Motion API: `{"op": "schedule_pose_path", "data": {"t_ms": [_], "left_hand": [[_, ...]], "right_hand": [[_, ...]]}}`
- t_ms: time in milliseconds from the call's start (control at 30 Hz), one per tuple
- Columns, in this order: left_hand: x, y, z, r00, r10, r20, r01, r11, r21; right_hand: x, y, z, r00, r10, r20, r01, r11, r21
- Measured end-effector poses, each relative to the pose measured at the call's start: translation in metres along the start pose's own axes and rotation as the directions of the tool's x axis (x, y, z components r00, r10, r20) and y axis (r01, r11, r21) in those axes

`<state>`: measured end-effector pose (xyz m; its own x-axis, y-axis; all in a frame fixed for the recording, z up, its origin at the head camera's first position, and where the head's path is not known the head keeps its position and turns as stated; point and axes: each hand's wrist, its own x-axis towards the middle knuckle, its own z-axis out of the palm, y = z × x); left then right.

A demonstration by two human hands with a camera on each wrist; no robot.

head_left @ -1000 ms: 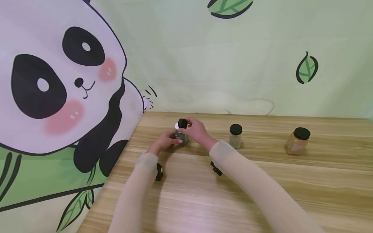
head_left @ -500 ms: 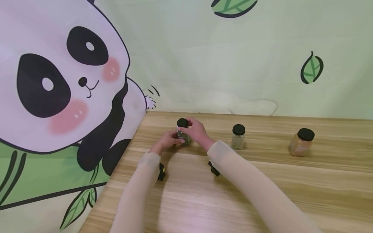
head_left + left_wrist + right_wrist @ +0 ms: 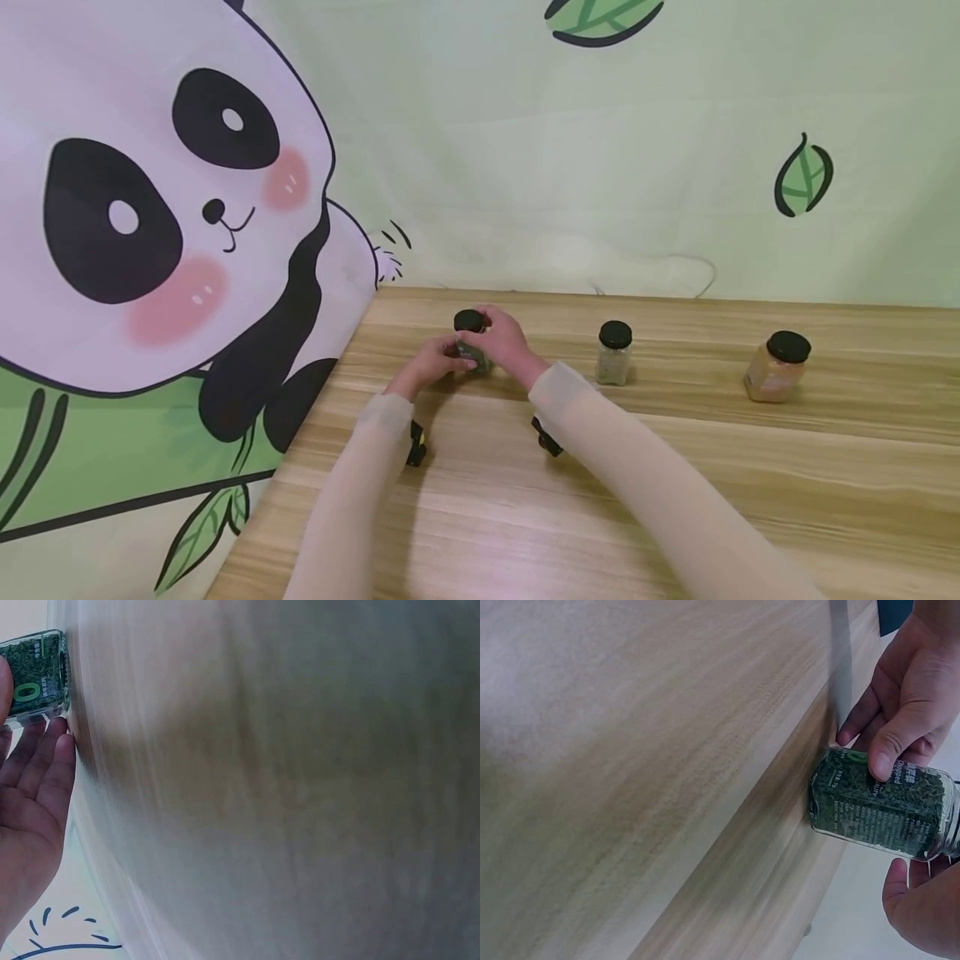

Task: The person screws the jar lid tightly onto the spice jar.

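A square clear jar of chopped dried green herbs [image 3: 877, 810] stands upright near the table's back left, its black lid [image 3: 468, 319] over the mouth. My left hand [image 3: 433, 360] grips the jar's body low down, thumb across the front label. My right hand [image 3: 501, 340] holds the lid's edge, thumb in front and fingers behind. In the left wrist view the jar sits at the top left corner, beside the left hand's fingers [image 3: 54, 761]. Part of the lid is cut off at the right wrist view's edge.
To the right stands a second black-lidded jar with pale green contents [image 3: 613, 358]. Farther right is a wider jar of orange-pink contents [image 3: 775, 371], also black-lidded. The wooden table [image 3: 675, 467] meets a panda-printed cloth backdrop [image 3: 525, 167] at the back and left.
The lid, earlier held tilted beside the jar's white-looking mouth, has moved down onto it. The right hand has come slightly lower; the left hand keeps its grip. The head view has shifted slightly left.
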<state>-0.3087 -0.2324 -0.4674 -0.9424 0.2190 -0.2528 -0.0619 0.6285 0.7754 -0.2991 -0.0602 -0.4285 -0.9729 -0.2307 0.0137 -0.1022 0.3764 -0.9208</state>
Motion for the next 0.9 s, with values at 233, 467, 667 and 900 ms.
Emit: {"op": "schedule_pose_path", "data": {"t_ms": [233,467,667,900], "left_hand": [[-0.0005,-0.0012,0.0008,1.000,0.010,-0.002,-0.010,1.000,0.007],[-0.0019,0.0014,-0.0001,1.000,0.002,-0.004,-0.002,1.000,-0.007],[-0.0009,-0.0005,-0.0002,1.000,0.013,-0.012,-0.013,1.000,0.006],[-0.0016,-0.0013,0.0011,1.000,0.001,-0.022,0.000,1.000,0.027]], "right_hand": [[-0.0012,0.0032,0.0017,1.000,0.013,0.012,-0.014,1.000,0.021],[0.0000,0.0044,0.0028,0.999,0.024,0.022,-0.025,0.999,0.022],[-0.0004,0.0064,0.0042,1.000,0.014,0.008,-0.014,0.999,0.041],[-0.0032,0.0069,0.0065,1.000,0.018,-0.019,-0.016,0.998,0.066]]}}
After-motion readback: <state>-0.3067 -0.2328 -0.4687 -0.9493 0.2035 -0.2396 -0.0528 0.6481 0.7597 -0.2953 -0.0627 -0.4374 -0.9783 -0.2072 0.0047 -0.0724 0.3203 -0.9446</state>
